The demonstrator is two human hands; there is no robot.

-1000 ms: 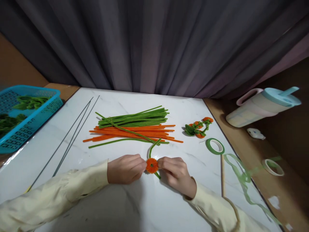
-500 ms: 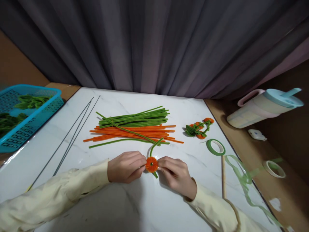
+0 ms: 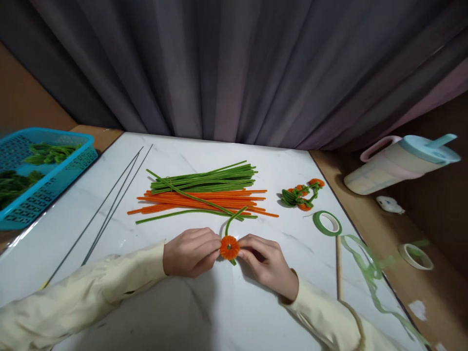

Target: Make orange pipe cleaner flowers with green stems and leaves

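Between my two hands is a round orange pipe-cleaner flower (image 3: 229, 248) with a small hole at its centre. My left hand (image 3: 193, 252) pinches its left edge, and my right hand (image 3: 268, 263) pinches the right edge with thumb and forefinger. A green pipe cleaner (image 3: 230, 222) sticks up behind the flower, and its short end shows below. Just beyond lie a bundle of orange pipe cleaners (image 3: 204, 201) and a bundle of green pipe cleaners (image 3: 204, 178). Some loose green ones cross or lie beside them.
Finished-looking orange and green flower pieces (image 3: 302, 194) and green tape (image 3: 327, 223) lie right, near a wooden stick (image 3: 339, 268) and a loose green ribbon (image 3: 369, 280). A tumbler (image 3: 398, 163) stands far right. At left are thin wires (image 3: 109, 204) and a blue basket (image 3: 69, 168) holding green pieces.
The flower has turned slightly in my fingers; the green end below it shows less. Both hands keep their pinch in nearly the same place.
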